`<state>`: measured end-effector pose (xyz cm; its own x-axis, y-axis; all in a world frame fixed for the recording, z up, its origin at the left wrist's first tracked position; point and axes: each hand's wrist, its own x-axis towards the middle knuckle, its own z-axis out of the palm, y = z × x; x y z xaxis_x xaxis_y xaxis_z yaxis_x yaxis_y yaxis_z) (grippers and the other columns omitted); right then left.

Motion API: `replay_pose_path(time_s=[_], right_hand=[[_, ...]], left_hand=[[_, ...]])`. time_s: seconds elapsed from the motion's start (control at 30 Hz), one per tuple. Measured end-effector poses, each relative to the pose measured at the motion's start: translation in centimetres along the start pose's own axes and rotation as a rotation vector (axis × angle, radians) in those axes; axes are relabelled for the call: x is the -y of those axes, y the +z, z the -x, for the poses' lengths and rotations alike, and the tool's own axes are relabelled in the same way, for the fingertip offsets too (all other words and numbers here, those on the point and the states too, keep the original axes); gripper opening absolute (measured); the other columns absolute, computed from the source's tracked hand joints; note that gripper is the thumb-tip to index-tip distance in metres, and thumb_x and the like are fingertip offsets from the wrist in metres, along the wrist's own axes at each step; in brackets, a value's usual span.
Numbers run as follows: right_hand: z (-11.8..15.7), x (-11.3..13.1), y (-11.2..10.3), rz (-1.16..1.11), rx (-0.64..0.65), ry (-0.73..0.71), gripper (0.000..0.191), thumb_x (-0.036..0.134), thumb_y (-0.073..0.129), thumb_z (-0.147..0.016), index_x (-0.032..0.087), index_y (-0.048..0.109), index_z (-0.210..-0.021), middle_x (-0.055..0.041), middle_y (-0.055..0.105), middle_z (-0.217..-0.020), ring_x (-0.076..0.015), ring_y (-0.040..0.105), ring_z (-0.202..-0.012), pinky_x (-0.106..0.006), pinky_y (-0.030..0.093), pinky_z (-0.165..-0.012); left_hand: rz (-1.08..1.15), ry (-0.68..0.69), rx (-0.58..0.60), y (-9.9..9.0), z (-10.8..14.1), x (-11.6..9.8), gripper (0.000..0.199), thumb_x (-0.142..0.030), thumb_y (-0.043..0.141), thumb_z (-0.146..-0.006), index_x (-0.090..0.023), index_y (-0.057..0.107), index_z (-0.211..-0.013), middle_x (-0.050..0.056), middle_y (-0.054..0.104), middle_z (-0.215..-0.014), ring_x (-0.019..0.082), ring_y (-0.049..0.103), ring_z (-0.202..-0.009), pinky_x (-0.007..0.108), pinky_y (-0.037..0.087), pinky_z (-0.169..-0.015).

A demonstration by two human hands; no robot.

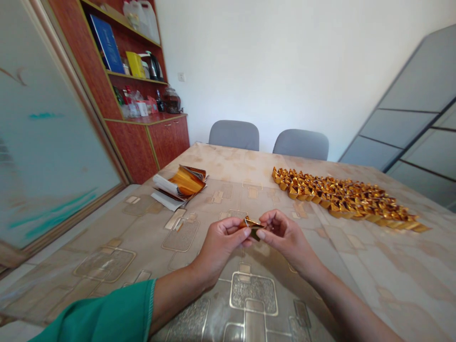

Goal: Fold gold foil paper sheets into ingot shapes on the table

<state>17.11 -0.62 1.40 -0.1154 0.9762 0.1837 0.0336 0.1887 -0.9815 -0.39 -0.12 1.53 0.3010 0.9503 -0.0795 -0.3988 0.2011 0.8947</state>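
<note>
Between both hands, above the middle of the table, is a small folded piece of gold foil paper [254,225]. My left hand [228,234] pinches its left end between thumb and fingers. On its right end my right hand [280,230] closes with thumb and forefinger. Further off to the left lies a loose stack of gold foil paper sheets [187,184], some with pale backs showing. To the right, rows of small folded gold foil pieces [338,194] stand packed side by side. The fingers hide part of the piece I hold.
A patterned cover lies over the table [228,190]. Two grey chairs [234,134] stand at its far side, by the white wall. A red-brown cabinet [146,147] with shelves of bottles and containers is at the left, beside a frosted sliding door [50,128].
</note>
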Motion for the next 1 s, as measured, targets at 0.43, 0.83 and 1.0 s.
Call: replay_pose_path(time_s=[0.43, 0.83, 1.0], right_hand=[[0.2, 0.4, 0.0, 0.038, -0.02, 0.015, 0.03, 0.047, 0.078, -0.073, 0.021, 0.065, -0.082, 0.0004, 0.063, -0.07, -0.0148, 0.054, -0.063, -0.027, 0.041, -0.058], [0.9, 1.2, 0.9, 0.142, -0.185, -0.061, 0.024, 0.04, 0.075, -0.076, 0.018, 0.066, -0.07, -0.0014, 0.064, -0.067, -0.0158, 0.053, -0.064, -0.027, 0.04, -0.06], [0.7, 0.8, 0.6, 0.103, -0.109, -0.052, 0.023, 0.039, 0.075, -0.078, 0.019, 0.067, -0.072, -0.0011, 0.065, -0.069, -0.0153, 0.054, -0.066, -0.027, 0.041, -0.062]], left_hand=[[-0.012, 0.058, -0.042, -0.1, -0.1, 0.2, 0.021, -0.029, 0.084, -0.067, -0.014, 0.072, -0.076, 0.001, 0.071, -0.073, 0.011, 0.064, -0.065, 0.02, 0.053, -0.063], [-0.02, 0.119, -0.08, 0.2, 0.1, 0.3, 0.019, -0.029, 0.084, -0.065, -0.015, 0.074, -0.073, 0.0, 0.073, -0.072, 0.01, 0.064, -0.064, 0.019, 0.053, -0.063], [-0.021, 0.106, -0.073, 0.0, 0.0, 0.4, 0.02, -0.029, 0.084, -0.066, -0.015, 0.073, -0.075, 0.001, 0.073, -0.074, 0.01, 0.063, -0.065, 0.019, 0.053, -0.064]])
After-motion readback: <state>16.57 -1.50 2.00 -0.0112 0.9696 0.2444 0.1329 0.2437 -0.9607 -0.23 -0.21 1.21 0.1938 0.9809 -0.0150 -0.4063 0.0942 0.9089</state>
